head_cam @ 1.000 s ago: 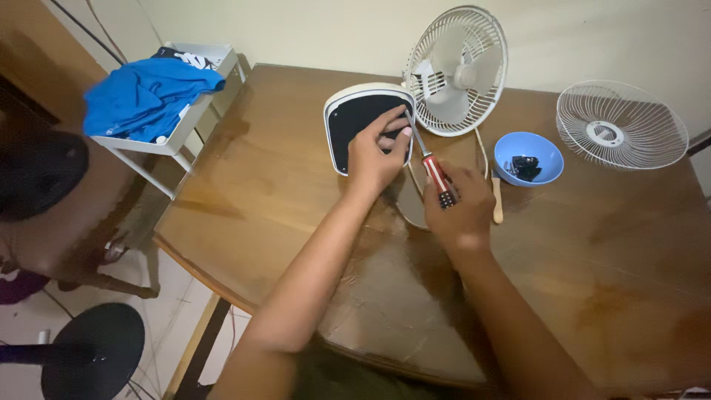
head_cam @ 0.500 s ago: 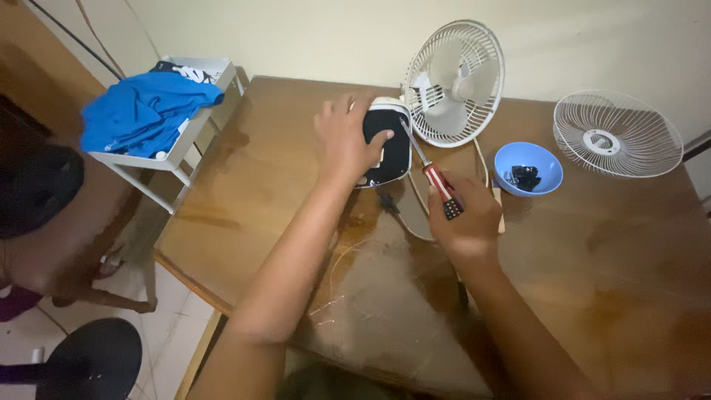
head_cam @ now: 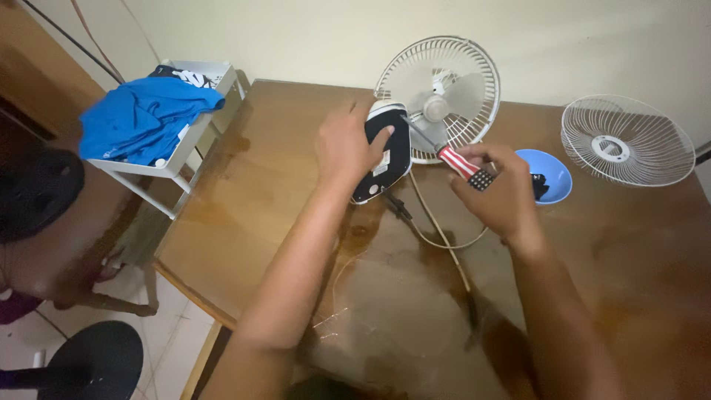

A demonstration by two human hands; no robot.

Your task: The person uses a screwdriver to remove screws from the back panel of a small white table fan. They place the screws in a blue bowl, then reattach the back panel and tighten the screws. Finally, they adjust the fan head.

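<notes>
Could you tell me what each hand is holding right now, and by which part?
Left hand grips the fan base by its upper edge. Right hand holds the screwdriver by its red-and-white handle.

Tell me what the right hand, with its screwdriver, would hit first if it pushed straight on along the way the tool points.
The right hand aims the screwdriver up and left. Its tip already sits near the fan base that the left hand tilts, so the base likely comes first; depth is unclear, and the fan's grille lies close behind.
</notes>
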